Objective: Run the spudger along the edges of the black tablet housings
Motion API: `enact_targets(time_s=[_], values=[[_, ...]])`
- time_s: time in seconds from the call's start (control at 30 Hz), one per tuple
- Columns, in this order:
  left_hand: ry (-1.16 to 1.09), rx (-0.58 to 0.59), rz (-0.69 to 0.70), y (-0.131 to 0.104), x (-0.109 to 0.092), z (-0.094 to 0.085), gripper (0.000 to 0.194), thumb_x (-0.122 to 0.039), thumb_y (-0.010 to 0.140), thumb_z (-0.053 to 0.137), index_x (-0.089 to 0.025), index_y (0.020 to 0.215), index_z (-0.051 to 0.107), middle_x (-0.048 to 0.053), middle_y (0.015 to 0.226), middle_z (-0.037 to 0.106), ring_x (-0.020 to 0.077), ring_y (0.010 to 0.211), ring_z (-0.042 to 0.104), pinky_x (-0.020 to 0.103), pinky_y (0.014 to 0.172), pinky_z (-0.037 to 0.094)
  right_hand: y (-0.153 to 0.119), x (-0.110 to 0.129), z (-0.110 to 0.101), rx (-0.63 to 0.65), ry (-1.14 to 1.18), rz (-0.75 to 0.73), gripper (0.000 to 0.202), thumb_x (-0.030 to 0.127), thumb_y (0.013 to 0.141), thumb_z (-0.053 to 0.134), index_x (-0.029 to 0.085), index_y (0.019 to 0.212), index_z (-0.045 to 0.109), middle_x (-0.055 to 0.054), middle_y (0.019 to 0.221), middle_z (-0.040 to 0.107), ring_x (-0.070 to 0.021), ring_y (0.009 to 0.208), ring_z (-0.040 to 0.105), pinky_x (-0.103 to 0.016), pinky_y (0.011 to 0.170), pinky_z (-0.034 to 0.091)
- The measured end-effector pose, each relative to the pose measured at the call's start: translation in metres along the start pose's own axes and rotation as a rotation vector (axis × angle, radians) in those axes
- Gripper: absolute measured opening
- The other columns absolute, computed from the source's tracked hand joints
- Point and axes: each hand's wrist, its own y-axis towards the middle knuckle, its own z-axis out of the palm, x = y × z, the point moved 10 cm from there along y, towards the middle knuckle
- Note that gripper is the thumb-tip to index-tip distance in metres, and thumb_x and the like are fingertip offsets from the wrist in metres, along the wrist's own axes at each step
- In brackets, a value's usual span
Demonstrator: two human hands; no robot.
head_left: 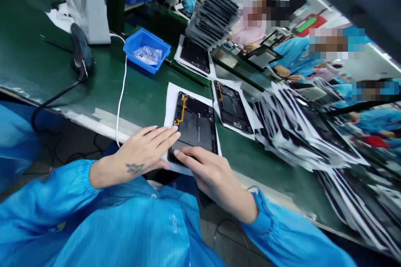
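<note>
An opened tablet housing [200, 123], black inside with an orange flex cable [181, 112] along its left side, lies on a white sheet [170, 98] in front of me. My left hand [147, 148] rests flat across its lower left edge, fingers stretched out together near the cable's lower end. Over the lower part of the housing is my right hand [209, 167]; its index finger reaches out and touches the inside near the bottom left corner. The other right fingers bend under the palm and are partly hidden. No tool shows in either hand.
Behind lie two more tablet housings [233, 106] on paper. A blue bin [147, 46] holds clear plastic bits. Left are a dark corded handheld device [80, 52], a white fan [94, 8] and a white cable [122, 100]. Stacked housings with paper [300, 125] stand right; co-workers sit beyond.
</note>
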Motion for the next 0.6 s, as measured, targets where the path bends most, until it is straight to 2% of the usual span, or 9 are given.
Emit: enact_targets(time_s=[0.1, 0.17, 0.23, 0.3, 0.33, 0.37, 0.47, 0.53, 0.6], values=[[0.004, -0.121, -0.015, -0.014, -0.002, -0.015, 0.038, -0.03, 0.105, 0.048, -0.007, 0.134, 0.056, 0.015, 0.135, 0.066, 0.0258, 0.121, 0.065, 0.039, 0.102, 0.051, -0.025, -0.004, -0.027, -0.326, 0.064, 0.225, 0.038, 0.008, 0.097, 0.052, 0.024, 0.128, 0.066, -0.008, 0.104, 0.074, -0.0169, 0.088, 0.071, -0.027, 0.073, 0.057], [-0.032, -0.161, -0.007, -0.019, -0.006, -0.021, 0.028, -0.019, 0.104, 0.049, -0.009, 0.127, 0.061, 0.012, 0.124, 0.071, 0.0238, 0.116, 0.067, 0.036, 0.099, 0.053, -0.047, -0.008, -0.039, -0.555, 0.137, 0.398, 0.042, 0.015, 0.093, 0.065, 0.027, 0.133, 0.065, -0.005, 0.092, 0.072, -0.0171, 0.076, 0.067, -0.028, 0.067, 0.056], [-0.045, -0.162, 0.007, -0.02, -0.01, -0.024, 0.026, -0.013, 0.102, 0.048, -0.01, 0.123, 0.063, 0.012, 0.119, 0.073, 0.0232, 0.114, 0.069, 0.035, 0.095, 0.056, -0.072, -0.018, -0.042, -0.766, 0.26, 0.6, 0.042, 0.023, 0.09, 0.071, 0.027, 0.132, 0.066, -0.001, 0.075, 0.065, -0.0153, 0.063, 0.058, -0.028, 0.058, 0.051], [-0.022, -0.149, 0.028, -0.017, -0.014, -0.025, 0.027, -0.01, 0.101, 0.047, -0.01, 0.122, 0.063, 0.013, 0.117, 0.073, 0.0241, 0.112, 0.069, 0.035, 0.091, 0.058, -0.09, -0.03, -0.031, -0.883, 0.465, 0.742, 0.029, 0.031, 0.097, 0.064, 0.025, 0.124, 0.071, 0.003, 0.061, 0.05, -0.0129, 0.054, 0.048, -0.027, 0.052, 0.044], [-0.006, -0.142, 0.041, -0.016, -0.016, -0.025, 0.027, -0.01, 0.101, 0.047, -0.009, 0.122, 0.063, 0.013, 0.117, 0.073, 0.0248, 0.111, 0.07, 0.036, 0.089, 0.059, -0.093, -0.034, -0.024, -0.885, 0.57, 0.761, 0.028, 0.036, 0.101, 0.056, 0.023, 0.118, 0.073, 0.003, 0.059, 0.047, -0.0128, 0.053, 0.047, -0.028, 0.053, 0.044], [0.009, -0.138, 0.055, -0.016, -0.017, -0.025, 0.027, -0.009, 0.1, 0.048, -0.009, 0.122, 0.063, 0.014, 0.116, 0.073, 0.0254, 0.11, 0.07, 0.036, 0.088, 0.059, -0.092, -0.037, -0.016, -0.845, 0.654, 0.748, 0.036, 0.041, 0.104, 0.046, 0.022, 0.111, 0.075, 0.002, 0.061, 0.048, -0.0135, 0.056, 0.048, -0.029, 0.056, 0.045], [0.04, -0.136, 0.077, -0.017, -0.019, -0.025, 0.028, -0.008, 0.099, 0.049, -0.01, 0.122, 0.063, 0.014, 0.118, 0.073, 0.0261, 0.111, 0.07, 0.038, 0.09, 0.06, -0.086, -0.034, -0.003, -0.676, 0.698, 0.67, 0.061, 0.052, 0.107, 0.027, 0.021, 0.096, 0.079, -0.005, 0.073, 0.06, -0.0168, 0.069, 0.056, -0.033, 0.064, 0.047], [0.04, -0.141, 0.083, -0.019, -0.02, -0.026, 0.028, -0.007, 0.098, 0.049, -0.012, 0.122, 0.064, 0.014, 0.118, 0.073, 0.0258, 0.112, 0.07, 0.038, 0.092, 0.059, -0.088, -0.03, 0.001, -0.649, 0.669, 0.635, 0.06, 0.054, 0.106, 0.031, 0.02, 0.091, 0.078, -0.005, 0.072, 0.06, -0.0172, 0.067, 0.056, -0.033, 0.059, 0.045], [0.018, -0.143, 0.091, -0.02, -0.022, -0.027, 0.028, -0.007, 0.098, 0.049, -0.012, 0.12, 0.065, 0.014, 0.117, 0.073, 0.0256, 0.112, 0.07, 0.038, 0.092, 0.06, -0.087, -0.024, 0.003, -0.659, 0.638, 0.583, 0.042, 0.044, 0.105, 0.044, 0.019, 0.097, 0.077, -0.004, 0.07, 0.061, -0.0176, 0.064, 0.057, -0.034, 0.058, 0.047]])
